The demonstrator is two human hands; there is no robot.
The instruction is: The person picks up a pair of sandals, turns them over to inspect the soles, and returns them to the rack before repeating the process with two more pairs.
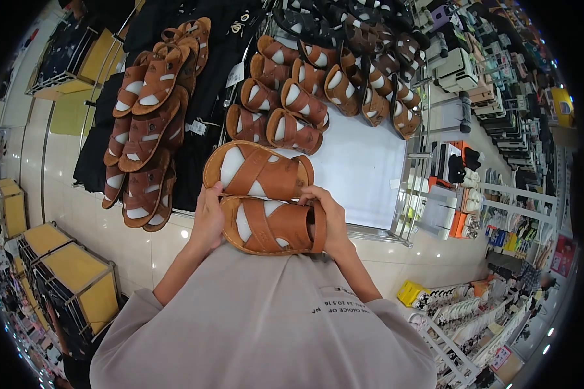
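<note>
A pair of brown leather sandals is held side by side in front of my chest, toes to the left and heels to the right. White filling shows inside both the upper sandal (256, 174) and the lower sandal (279, 227). My left hand (207, 212) grips them at the toe end, its thumb by the gap between the two soles. At the heel end, my right hand (328, 217) has its fingers closed around the straps; part of its grip is hidden behind the lower sandal.
Rows of brown sandals (302, 104) stand on a white display surface (360, 168), with darker ones farther back. Stacked sandals (150, 136) lie on black clothing at left. A metal rail (383, 235) edges the display. Shoe racks (480, 318) stand at lower right.
</note>
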